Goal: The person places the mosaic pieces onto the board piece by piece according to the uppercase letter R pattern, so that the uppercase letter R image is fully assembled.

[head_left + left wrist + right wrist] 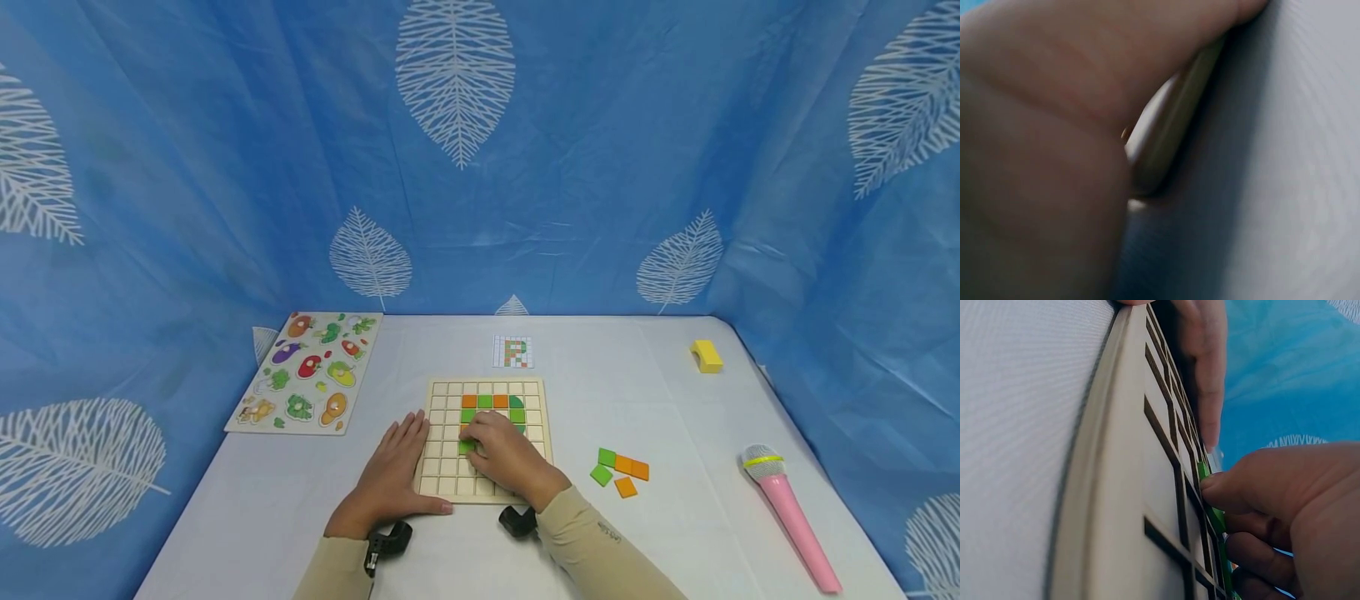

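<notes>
A wooden grid board (442,486) lies on the table, with green and orange square tiles and some rounded green pieces set in its upper middle cells. My left hand (392,473) rests along the board's left edge, fingers straight and thumb stretched by the near edge. Over the middle of the grid, my right hand (508,460) pinches a green square tile (467,447) between thumb and curled fingers. In the right wrist view the thumb presses on that green tile (1215,515) at the board's surface. The right hand covers some cells. The left wrist view is blurred.
Loose green and orange tiles (623,464) lie right of the board. Behind it is a pattern card (513,352) showing a letter R. A vegetable puzzle board (311,392) lies left. On the right are a yellow arch block (707,357) and a pink microphone (795,521).
</notes>
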Demonstrator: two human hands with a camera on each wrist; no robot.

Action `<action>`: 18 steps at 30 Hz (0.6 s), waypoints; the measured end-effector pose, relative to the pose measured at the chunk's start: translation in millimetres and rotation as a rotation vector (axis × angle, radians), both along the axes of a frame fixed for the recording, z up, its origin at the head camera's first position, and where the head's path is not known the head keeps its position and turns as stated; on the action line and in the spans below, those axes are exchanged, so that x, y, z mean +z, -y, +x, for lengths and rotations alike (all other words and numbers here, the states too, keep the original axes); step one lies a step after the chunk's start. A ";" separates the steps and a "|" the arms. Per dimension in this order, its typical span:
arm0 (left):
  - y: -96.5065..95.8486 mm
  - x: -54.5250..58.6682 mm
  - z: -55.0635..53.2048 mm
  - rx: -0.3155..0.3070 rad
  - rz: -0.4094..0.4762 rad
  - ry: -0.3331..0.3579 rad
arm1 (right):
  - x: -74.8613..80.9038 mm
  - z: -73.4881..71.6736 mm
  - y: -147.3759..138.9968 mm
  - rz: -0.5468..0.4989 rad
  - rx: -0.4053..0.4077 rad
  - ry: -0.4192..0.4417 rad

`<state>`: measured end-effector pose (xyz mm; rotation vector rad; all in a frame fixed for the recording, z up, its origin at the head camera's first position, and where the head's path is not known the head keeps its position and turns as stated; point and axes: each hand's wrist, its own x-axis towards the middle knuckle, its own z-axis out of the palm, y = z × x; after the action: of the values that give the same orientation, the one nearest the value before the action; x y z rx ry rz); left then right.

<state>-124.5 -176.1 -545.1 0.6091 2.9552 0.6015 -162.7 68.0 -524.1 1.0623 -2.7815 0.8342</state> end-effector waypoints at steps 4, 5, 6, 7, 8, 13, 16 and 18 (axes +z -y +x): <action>-0.2 -0.6 -0.3 0.002 -0.008 -0.006 | 0.6 -0.1 -0.3 -0.009 -0.001 -0.002; -0.1 -1.0 -0.4 0.002 -0.010 -0.007 | 0.6 -0.1 -0.4 -0.010 0.000 -0.002; 0.0 -1.5 -0.4 0.003 -0.011 -0.011 | 0.5 0.0 -0.6 -0.012 0.000 -0.002; 0.0 -1.8 -0.4 0.004 -0.010 -0.010 | 0.6 0.2 -0.9 -0.014 0.001 -0.002; 0.1 -2.1 -0.3 0.004 -0.009 -0.009 | 0.4 0.4 -1.2 -0.016 0.002 -0.005; -0.4 -0.5 0.3 0.005 0.002 -0.001 | -0.4 0.6 -1.9 -0.026 0.005 -0.004; -0.7 1.3 0.3 0.003 -0.001 0.011 | -0.6 0.1 -2.0 -0.028 0.003 0.006; -0.8 1.7 0.2 0.004 -0.003 0.013 | 0.0 0.0 -2.7 -0.026 0.003 0.015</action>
<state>-124.3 -175.2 -543.4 0.5972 2.9455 0.5987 -162.7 70.7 -524.1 1.0612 -2.7736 0.8800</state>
